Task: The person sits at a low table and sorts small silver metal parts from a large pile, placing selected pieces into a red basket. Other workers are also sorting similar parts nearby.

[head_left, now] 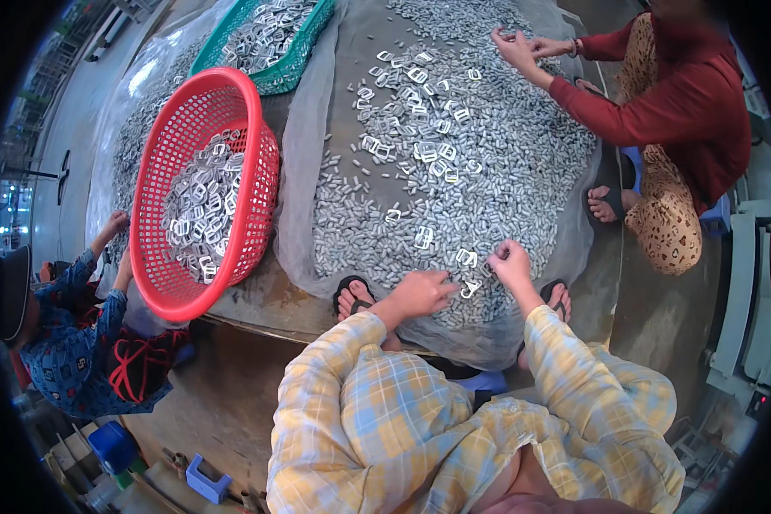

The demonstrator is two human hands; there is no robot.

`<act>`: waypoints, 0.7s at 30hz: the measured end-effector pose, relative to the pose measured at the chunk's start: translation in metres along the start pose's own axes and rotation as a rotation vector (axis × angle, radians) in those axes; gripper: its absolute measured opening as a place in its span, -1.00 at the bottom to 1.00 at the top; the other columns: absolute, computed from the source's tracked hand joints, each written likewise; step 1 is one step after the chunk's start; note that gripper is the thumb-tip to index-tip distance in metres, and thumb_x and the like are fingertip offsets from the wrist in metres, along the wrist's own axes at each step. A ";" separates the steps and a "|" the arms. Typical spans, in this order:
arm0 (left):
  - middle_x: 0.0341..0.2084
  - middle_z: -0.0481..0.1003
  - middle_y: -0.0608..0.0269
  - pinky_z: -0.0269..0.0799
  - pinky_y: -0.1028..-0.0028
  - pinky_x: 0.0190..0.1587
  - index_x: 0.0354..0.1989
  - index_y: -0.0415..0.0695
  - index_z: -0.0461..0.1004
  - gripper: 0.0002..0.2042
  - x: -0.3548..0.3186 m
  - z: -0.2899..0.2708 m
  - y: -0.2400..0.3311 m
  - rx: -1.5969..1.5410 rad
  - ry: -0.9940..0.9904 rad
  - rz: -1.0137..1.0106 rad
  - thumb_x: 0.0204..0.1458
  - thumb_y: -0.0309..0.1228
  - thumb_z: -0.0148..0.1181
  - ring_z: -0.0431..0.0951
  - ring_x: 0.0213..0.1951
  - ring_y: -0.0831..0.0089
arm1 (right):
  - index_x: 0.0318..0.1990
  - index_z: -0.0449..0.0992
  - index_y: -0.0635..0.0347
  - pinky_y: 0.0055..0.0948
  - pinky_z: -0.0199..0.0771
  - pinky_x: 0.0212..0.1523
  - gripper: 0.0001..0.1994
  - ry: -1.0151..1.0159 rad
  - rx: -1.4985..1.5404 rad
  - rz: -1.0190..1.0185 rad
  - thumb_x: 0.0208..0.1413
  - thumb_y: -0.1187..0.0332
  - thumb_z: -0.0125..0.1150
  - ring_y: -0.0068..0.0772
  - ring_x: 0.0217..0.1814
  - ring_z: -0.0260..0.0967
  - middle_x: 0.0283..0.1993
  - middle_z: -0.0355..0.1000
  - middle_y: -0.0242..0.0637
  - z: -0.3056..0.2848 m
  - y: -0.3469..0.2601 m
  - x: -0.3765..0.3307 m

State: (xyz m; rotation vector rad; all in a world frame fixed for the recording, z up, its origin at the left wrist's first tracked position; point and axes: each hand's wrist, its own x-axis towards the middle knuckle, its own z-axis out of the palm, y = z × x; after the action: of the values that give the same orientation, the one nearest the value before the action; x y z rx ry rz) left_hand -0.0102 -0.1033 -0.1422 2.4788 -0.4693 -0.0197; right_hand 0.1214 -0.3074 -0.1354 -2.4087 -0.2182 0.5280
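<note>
My left hand point(423, 293) is low over the near side of a heap of small grey capsule-shaped pieces point(360, 227), palm down. Its fingers stretch toward a bright metal buckle-like piece point(469, 289), and no held thing shows in them. To the right, my right hand point(511, 264) has its fingers curled together in a pinch above the heap; whatever is in them, if anything, is hidden. Between the two hands lie more flat metal frame pieces point(466, 257). Several similar frames point(424, 237) are scattered over the heap farther out.
A red perforated basket point(261, 171) holding metal frames stands on the left, a green basket point(295, 73) behind it. Clear plastic sheeting point(304, 206) lies under the heap. One person point(685, 111) sits at the right, hands over the heap; another person point(77, 334) sits at the far left.
</note>
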 end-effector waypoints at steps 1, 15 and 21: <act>-0.51 0.41 0.26 0.46 0.39 -0.41 -0.19 0.04 0.51 -0.74 -0.004 0.001 -0.004 -0.051 0.002 -0.065 -0.11 -0.29 0.25 0.51 -0.45 0.35 | -0.48 0.40 0.19 -0.26 0.34 -0.29 -0.75 0.045 -0.020 -0.043 -0.26 0.29 0.33 -0.16 -0.32 0.34 -0.41 0.33 -0.19 -0.001 0.001 -0.001; -0.54 0.43 0.29 0.42 0.46 -0.54 -0.36 -0.16 0.39 -0.83 0.018 -0.084 -0.069 -1.139 0.078 -0.819 0.01 -0.33 0.15 0.52 -0.46 0.46 | -0.36 0.39 0.14 -0.22 0.39 -0.22 -0.81 -0.066 -0.170 -0.257 -0.13 0.43 0.27 -0.09 -0.25 0.36 -0.29 0.35 -0.18 0.021 -0.039 -0.008; -0.43 0.48 0.16 0.49 0.27 -0.32 -0.19 -0.08 0.50 -0.74 0.029 -0.062 -0.106 0.115 0.286 -0.637 -0.10 -0.35 0.25 0.56 -0.32 0.18 | -0.28 0.45 0.17 -0.28 0.42 -0.28 -0.76 -0.047 -0.027 -0.091 -0.16 0.41 0.29 -0.18 -0.33 0.43 -0.37 0.43 -0.18 0.004 -0.034 0.011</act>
State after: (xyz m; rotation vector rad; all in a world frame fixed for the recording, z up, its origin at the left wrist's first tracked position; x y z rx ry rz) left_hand 0.0594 0.0020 -0.1499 2.5828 0.4556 0.1055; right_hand 0.1290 -0.2763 -0.1201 -2.4007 -0.3557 0.5439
